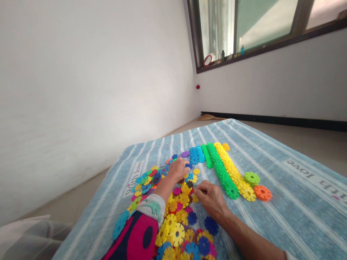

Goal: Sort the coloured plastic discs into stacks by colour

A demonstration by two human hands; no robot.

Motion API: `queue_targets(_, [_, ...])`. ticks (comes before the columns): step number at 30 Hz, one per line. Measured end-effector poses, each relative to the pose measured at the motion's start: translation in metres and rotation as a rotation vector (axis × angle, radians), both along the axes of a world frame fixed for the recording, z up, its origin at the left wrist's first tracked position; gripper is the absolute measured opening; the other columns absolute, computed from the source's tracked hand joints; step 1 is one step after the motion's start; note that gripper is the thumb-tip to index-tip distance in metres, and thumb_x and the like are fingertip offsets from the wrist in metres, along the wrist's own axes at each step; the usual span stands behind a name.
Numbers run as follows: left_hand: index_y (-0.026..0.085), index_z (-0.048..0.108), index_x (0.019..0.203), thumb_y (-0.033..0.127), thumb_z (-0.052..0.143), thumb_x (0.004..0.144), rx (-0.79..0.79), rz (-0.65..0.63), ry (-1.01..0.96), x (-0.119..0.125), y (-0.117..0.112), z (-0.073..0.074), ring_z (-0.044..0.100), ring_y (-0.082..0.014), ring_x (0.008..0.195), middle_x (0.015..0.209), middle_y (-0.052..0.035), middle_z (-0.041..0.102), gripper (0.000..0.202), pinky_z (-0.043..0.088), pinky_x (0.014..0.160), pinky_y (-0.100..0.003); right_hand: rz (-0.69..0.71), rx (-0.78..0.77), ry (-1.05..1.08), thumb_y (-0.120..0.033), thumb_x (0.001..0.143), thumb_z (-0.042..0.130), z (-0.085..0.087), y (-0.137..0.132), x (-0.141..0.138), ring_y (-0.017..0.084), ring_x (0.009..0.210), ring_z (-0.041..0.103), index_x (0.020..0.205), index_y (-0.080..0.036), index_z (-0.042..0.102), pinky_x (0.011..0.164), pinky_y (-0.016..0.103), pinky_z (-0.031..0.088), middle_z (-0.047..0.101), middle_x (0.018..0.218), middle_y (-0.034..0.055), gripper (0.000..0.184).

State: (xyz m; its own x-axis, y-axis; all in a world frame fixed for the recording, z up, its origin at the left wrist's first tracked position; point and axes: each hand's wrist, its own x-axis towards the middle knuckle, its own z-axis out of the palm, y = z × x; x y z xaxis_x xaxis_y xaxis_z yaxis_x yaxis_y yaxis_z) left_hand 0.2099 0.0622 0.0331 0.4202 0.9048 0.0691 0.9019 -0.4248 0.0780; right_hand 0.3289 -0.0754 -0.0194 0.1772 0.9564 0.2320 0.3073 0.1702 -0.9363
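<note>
My left hand [179, 169] is over the far part of a mixed pile of toothed plastic discs. Its fingers are bent around a dark blue disc [189, 166] at the fingertips. Closer in, my right hand [210, 195] is curled with its fingertips pressed together at the pile's right edge, by small red and yellow pieces; what they hold is hidden. Beyond the hands, overlapping discs lie in rows by colour: a long yellow row [229, 166], a long green row [221, 172], a shorter green row [207, 157], a light blue row [200, 154] and a blue row [194, 156].
A purple disc [185, 154] lies left of the rows. Lime discs [252, 178] and orange discs [262, 193] are at their right near end, with a light orange disc [226, 147] at the far end. A striped blue cloth [271, 155] covers the surface, beside a white wall [94, 72].
</note>
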Motion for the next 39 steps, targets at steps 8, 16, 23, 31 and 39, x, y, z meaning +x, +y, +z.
queue_targets(8, [0.021, 0.073, 0.078, 0.025, 0.063, 0.074, -0.038, -0.031, 0.065, -0.013, -0.007, 0.009, 0.063, -0.0196, 0.090, 0.090, -0.0042, 0.067, 0.011, 0.045, 0.079, -0.028, -0.004, -0.007, -0.006, -0.016, 0.077, 0.053, 0.000, 0.000, -0.001, 0.013, 0.063, 0.055, 0.055, -0.015, 0.061, 0.060, 0.024, 0.035, 0.057, 0.064, 0.0011, 0.024])
queue_targets(16, [0.025, 0.070, 0.105, 0.026, 0.054, 0.080, -0.019, -0.113, 0.089, -0.012, -0.013, 0.011, 0.063, -0.0219, 0.094, 0.095, -0.0054, 0.068, 0.029, 0.045, 0.083, -0.031, 0.006, -0.011, -0.014, -0.016, 0.077, 0.053, -0.001, 0.000, -0.001, 0.013, 0.065, 0.055, 0.056, -0.015, 0.062, 0.060, 0.024, 0.036, 0.057, 0.064, 0.0013, 0.023])
queue_targets(23, [0.025, 0.074, 0.090, 0.030, 0.059, 0.076, -0.040, -0.094, 0.133, -0.015, -0.012, 0.010, 0.064, -0.0226, 0.093, 0.095, -0.0050, 0.068, 0.021, 0.046, 0.079, -0.030, 0.007, -0.018, -0.023, -0.016, 0.078, 0.053, -0.001, 0.001, -0.001, 0.013, 0.066, 0.055, 0.057, -0.016, 0.063, 0.062, 0.024, 0.037, 0.057, 0.065, 0.0010, 0.023])
queue_targets(31, [0.023, 0.075, 0.096, 0.027, 0.057, 0.078, -0.006, 0.069, 0.113, -0.015, 0.003, 0.023, 0.065, -0.0205, 0.095, 0.104, -0.0063, 0.071, 0.026, 0.046, 0.079, -0.027, 0.001, -0.029, -0.021, -0.014, 0.078, 0.055, 0.004, 0.000, -0.001, 0.013, 0.065, 0.055, 0.057, -0.016, 0.064, 0.063, 0.024, 0.037, 0.058, 0.065, 0.0007, 0.023])
queue_targets(39, [0.021, 0.073, 0.067, 0.020, 0.071, 0.060, -0.150, 0.125, 0.136, -0.012, 0.021, 0.026, 0.065, -0.0173, 0.070, 0.068, -0.0029, 0.071, 0.007, 0.044, 0.060, -0.022, 0.006, -0.034, -0.027, -0.016, 0.079, 0.055, 0.003, 0.000, -0.001, 0.012, 0.067, 0.055, 0.059, -0.016, 0.066, 0.063, 0.023, 0.037, 0.058, 0.067, 0.0005, 0.023])
